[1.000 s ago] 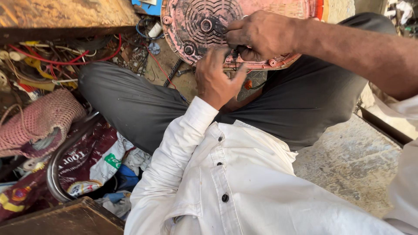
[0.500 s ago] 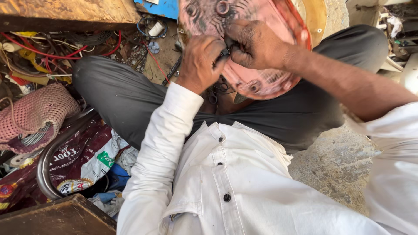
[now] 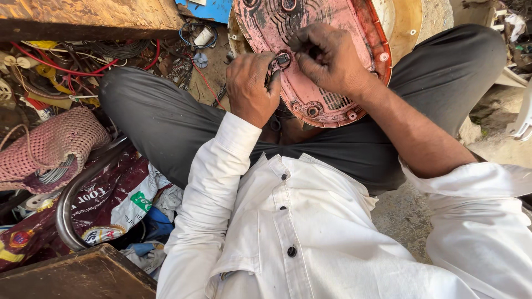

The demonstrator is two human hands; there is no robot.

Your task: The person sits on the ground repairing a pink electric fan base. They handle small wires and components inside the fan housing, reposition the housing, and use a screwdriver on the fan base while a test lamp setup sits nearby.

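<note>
Pink plastic cover (image 3: 327,61) rests on the lap, both hands' grip pinching its small ring (image 3: 283,60).

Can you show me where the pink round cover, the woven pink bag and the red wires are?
pink round cover (image 3: 332,55), head view, on its slotted middle
woven pink bag (image 3: 50,147), head view, on its knitted side
red wires (image 3: 50,66), head view, on one strand

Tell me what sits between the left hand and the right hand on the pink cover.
In the head view, a small dark ring-shaped part sits between the left hand and right hand, against the pink cover.
</note>
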